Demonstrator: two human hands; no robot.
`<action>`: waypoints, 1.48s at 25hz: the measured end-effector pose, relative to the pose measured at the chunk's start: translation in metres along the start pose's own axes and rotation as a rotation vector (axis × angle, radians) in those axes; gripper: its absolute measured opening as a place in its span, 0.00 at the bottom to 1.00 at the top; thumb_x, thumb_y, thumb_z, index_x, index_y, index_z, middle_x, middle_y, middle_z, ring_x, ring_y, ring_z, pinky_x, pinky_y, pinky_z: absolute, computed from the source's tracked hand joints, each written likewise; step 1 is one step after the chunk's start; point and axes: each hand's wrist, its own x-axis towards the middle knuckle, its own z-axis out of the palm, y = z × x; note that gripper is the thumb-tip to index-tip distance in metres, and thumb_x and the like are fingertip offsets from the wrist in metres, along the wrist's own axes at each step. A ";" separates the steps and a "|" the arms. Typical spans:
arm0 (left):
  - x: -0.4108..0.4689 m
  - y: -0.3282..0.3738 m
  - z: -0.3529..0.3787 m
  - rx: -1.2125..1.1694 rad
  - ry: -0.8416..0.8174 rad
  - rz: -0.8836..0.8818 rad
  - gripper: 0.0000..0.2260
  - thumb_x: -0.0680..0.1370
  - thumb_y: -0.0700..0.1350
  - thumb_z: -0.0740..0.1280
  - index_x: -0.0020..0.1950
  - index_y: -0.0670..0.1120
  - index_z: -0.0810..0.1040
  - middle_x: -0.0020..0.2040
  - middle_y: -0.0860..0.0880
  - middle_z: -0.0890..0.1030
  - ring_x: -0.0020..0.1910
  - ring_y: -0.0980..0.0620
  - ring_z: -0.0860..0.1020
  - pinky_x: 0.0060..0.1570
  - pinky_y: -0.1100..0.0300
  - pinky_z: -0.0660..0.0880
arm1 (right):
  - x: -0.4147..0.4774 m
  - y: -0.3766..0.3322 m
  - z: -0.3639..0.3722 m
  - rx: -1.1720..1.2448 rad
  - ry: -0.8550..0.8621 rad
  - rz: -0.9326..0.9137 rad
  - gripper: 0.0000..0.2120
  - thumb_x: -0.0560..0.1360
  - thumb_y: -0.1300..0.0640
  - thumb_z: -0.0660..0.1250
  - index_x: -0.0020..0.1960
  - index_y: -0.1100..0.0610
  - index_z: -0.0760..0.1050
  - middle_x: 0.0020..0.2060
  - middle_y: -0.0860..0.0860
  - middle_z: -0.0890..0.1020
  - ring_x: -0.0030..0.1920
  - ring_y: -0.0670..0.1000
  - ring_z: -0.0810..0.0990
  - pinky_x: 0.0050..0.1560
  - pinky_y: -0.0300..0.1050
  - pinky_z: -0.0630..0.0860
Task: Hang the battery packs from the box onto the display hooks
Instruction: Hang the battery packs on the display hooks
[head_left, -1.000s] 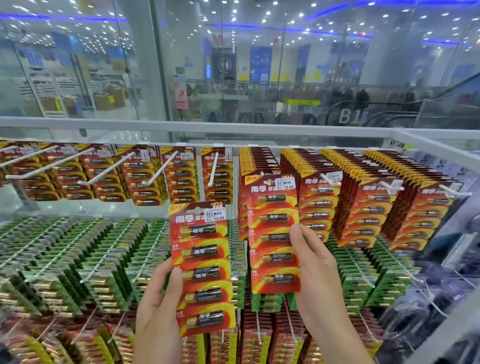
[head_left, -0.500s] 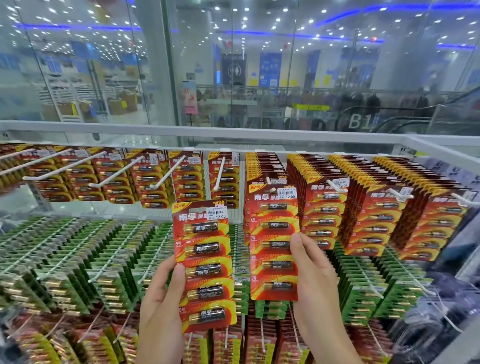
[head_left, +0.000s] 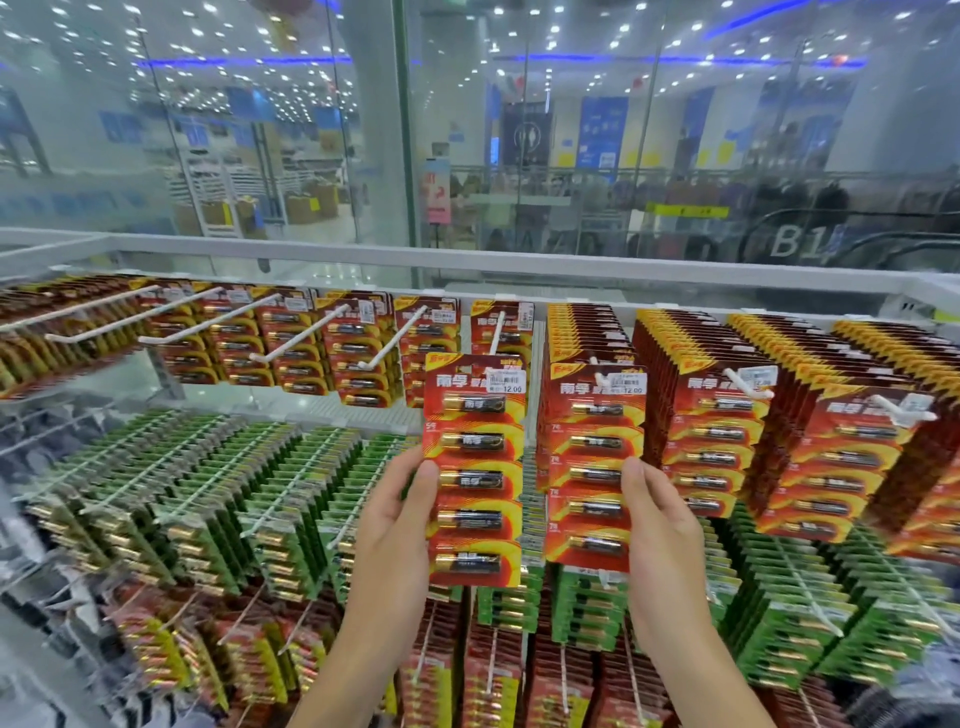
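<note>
The left hand grips a red battery pack — the right hand pinches the hooked pack.

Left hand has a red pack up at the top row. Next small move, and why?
Probably nudge the left hand up and forward to thread its red pack onto the white hook right behind it. That hook shows only a few packs, and the hung pack pinched by the right hand already sits on its own hook.

Ahead of you, a glass wall looks onto a lit shopping hall; a "B1" sign stands by an escalator.
</note>
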 end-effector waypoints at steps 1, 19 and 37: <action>0.002 0.000 -0.001 0.000 -0.013 -0.010 0.10 0.83 0.49 0.63 0.57 0.54 0.84 0.52 0.45 0.88 0.48 0.43 0.87 0.41 0.50 0.84 | -0.001 -0.003 0.000 0.002 -0.002 0.000 0.06 0.84 0.49 0.61 0.55 0.46 0.77 0.33 0.30 0.83 0.33 0.29 0.80 0.30 0.26 0.74; 0.011 -0.011 -0.002 0.012 -0.038 -0.063 0.10 0.83 0.50 0.62 0.60 0.53 0.81 0.50 0.47 0.88 0.47 0.43 0.87 0.47 0.47 0.82 | -0.002 0.007 0.000 -0.060 0.072 -0.039 0.07 0.78 0.42 0.67 0.54 0.39 0.82 0.52 0.34 0.85 0.56 0.35 0.81 0.69 0.51 0.73; 0.205 -0.060 0.049 0.296 0.070 0.009 0.11 0.86 0.53 0.61 0.57 0.49 0.81 0.49 0.49 0.85 0.45 0.49 0.84 0.45 0.49 0.84 | 0.020 0.009 0.003 -0.283 0.062 -0.102 0.17 0.81 0.42 0.62 0.50 0.52 0.84 0.40 0.53 0.83 0.54 0.42 0.68 0.62 0.36 0.61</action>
